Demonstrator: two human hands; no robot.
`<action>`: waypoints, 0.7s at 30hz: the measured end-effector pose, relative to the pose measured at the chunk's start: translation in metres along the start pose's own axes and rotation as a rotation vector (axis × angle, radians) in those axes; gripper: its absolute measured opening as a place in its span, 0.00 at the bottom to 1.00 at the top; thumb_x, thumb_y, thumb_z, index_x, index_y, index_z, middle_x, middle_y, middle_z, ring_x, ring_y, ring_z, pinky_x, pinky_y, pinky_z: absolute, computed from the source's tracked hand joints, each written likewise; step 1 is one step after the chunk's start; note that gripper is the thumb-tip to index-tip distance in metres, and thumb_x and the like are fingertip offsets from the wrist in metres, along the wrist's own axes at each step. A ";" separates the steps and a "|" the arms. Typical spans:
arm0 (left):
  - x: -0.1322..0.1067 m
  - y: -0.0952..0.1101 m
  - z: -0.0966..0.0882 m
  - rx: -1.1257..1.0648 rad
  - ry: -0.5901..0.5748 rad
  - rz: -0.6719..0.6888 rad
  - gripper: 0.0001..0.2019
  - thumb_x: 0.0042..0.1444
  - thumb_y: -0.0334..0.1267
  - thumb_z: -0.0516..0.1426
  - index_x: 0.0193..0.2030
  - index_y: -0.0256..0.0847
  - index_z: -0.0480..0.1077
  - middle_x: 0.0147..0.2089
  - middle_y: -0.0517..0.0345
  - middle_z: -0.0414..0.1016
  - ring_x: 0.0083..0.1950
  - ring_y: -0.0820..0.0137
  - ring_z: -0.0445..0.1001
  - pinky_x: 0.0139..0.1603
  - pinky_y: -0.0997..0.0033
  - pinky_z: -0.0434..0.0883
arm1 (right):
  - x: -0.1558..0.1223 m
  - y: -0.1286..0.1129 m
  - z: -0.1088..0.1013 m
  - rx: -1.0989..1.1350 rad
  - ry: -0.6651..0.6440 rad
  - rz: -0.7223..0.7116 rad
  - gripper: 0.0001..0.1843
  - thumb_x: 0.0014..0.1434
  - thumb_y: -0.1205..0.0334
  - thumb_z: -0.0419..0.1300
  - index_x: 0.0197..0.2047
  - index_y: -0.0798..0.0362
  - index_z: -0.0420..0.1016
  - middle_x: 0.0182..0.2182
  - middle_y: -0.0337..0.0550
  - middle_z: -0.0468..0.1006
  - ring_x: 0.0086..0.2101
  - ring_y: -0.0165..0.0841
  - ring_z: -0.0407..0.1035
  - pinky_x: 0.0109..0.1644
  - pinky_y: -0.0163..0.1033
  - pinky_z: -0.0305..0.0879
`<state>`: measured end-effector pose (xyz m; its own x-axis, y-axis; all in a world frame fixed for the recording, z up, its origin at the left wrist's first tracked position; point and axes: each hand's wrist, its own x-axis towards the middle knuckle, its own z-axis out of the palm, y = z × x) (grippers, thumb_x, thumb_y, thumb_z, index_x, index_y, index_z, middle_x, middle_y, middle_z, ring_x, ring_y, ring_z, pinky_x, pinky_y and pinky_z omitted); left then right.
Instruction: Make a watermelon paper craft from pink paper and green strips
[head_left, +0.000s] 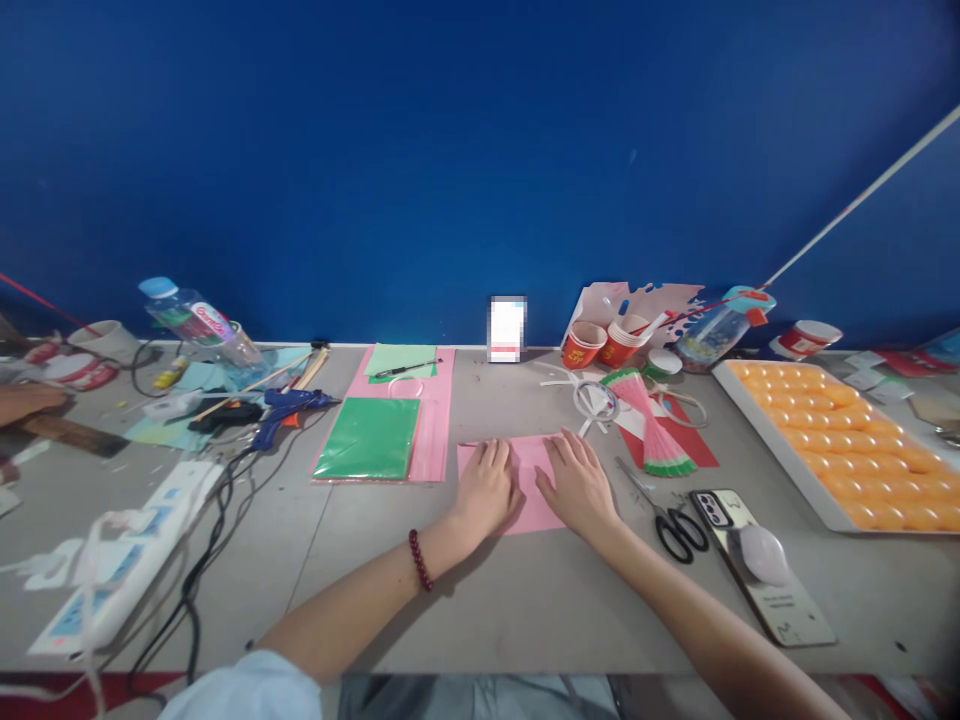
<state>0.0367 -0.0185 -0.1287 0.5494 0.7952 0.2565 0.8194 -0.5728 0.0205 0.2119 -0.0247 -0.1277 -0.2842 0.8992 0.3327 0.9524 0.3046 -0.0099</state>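
A sheet of pink paper (pixel 530 485) lies flat on the grey table in front of me. My left hand (pixel 489 490) rests on its left part, fingers bent a little and pressed to the paper near the far edge. On the right part lies my right hand (pixel 581 485), its fingers stretched toward the same edge and the thumb held apart. Both hands are open, with the middle of the sheet showing between them. A narrow raised edge, perhaps a crease, shows at the sheet's far left corner; the fingers hide most of that edge.
Left are a green paper pack (pixel 369 438), a blue glue gun (pixel 289 410) and a power strip (pixel 139 560). To the right lie black scissors (pixel 681 533), a pink-green paper fan (pixel 649 425), a phone (pixel 787 605) and a tray of orange balls (pixel 829 515). Another person's hand (pixel 30 403) is far left.
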 end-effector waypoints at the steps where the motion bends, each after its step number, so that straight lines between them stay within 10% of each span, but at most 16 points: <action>1: 0.000 0.000 0.000 -0.010 0.005 -0.002 0.23 0.56 0.34 0.51 0.56 0.23 0.64 0.56 0.32 0.67 0.59 0.52 0.65 0.60 0.52 0.61 | 0.000 0.001 0.000 -0.001 -0.006 -0.002 0.21 0.62 0.60 0.51 0.55 0.61 0.70 0.51 0.55 0.73 0.56 0.46 0.61 0.63 0.48 0.52; 21: 0.000 0.000 -0.001 -0.036 0.004 -0.018 0.22 0.55 0.33 0.52 0.56 0.25 0.65 0.56 0.35 0.68 0.58 0.52 0.65 0.59 0.53 0.63 | 0.002 0.007 -0.008 -0.054 -0.087 -0.022 0.22 0.65 0.57 0.49 0.58 0.57 0.67 0.51 0.53 0.73 0.51 0.43 0.63 0.58 0.49 0.52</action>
<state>0.0367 -0.0186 -0.1272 0.5335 0.8049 0.2600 0.8230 -0.5648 0.0598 0.2186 -0.0234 -0.1198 -0.3112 0.9170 0.2494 0.9498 0.3093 0.0478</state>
